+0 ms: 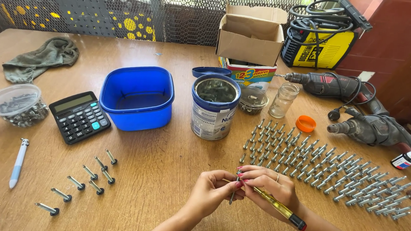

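1. Head view, nearest you: your left hand (209, 191) pinches a single screw (232, 194) by its shank, fingertips closed narrow on it, and it hangs just above the wooden table (165, 174). Your right hand (269, 187) is wrapped around a yellow-handled screwdriver (279, 209), tip at the screw's head. I cannot tell whether the tip is seated. If it is not, I judge it could skip off and jab your left fingers.

2. The screw is held by its shank alone. Too much twist from the right hand could spin it out of that pinch, and it would roll on the bare wood.

3. Just beyond your right hand lie the rows of screws (324, 171), packed close. Your right forearm is near their front edge; a sideways sweep could scatter the rows.

4. To your left, the small group of finished screws (82, 184) with dark washers lies well apart. A white pen (18, 162) lies beyond them, a rolling hazard only if nudged.

5. Farther out stand the calculator (80, 117), blue tub (137, 98) and open tin can (214, 106). The tin is tall; a reach past it could tip it onto the rows.

6. Farthest right, two power drills (356, 109) trail cords beside a glass jar (283, 100) and an orange lid (306, 123). A snagged cord could drag the jar over.
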